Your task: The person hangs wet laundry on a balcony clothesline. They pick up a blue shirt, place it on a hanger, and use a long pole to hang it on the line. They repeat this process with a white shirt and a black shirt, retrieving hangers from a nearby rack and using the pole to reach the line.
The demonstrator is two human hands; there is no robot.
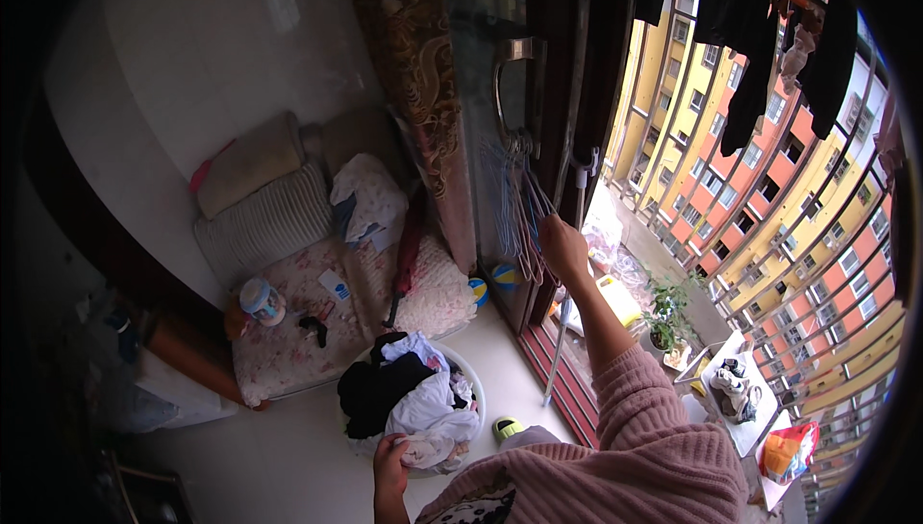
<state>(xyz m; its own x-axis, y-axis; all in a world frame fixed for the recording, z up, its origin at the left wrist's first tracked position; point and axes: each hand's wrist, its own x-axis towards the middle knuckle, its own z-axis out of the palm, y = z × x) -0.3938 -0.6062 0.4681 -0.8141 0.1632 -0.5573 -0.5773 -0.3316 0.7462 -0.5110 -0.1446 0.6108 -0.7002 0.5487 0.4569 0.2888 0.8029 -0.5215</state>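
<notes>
My right hand (564, 250) is raised and closed on wire clothes hangers (508, 217), within a bunch that hangs from the door handle (499, 88). How many it grips is hidden. Lower down, my left hand (391, 465) holds a pale crumpled garment (425, 450) at the near side of a round white laundry tub (477, 380). The tub is heaped with clothes, among them a black garment (382, 387) and a white garment (436, 405).
A dark-framed glass door stands at the raised threshold (559, 372), where a pole (559, 351) leans. Beyond are a potted plant (667, 311), shoes on a white stand (735, 387) and window bars. Left is a cushioned seat (310, 365) bearing a jar (263, 302) and a folded umbrella (405, 264).
</notes>
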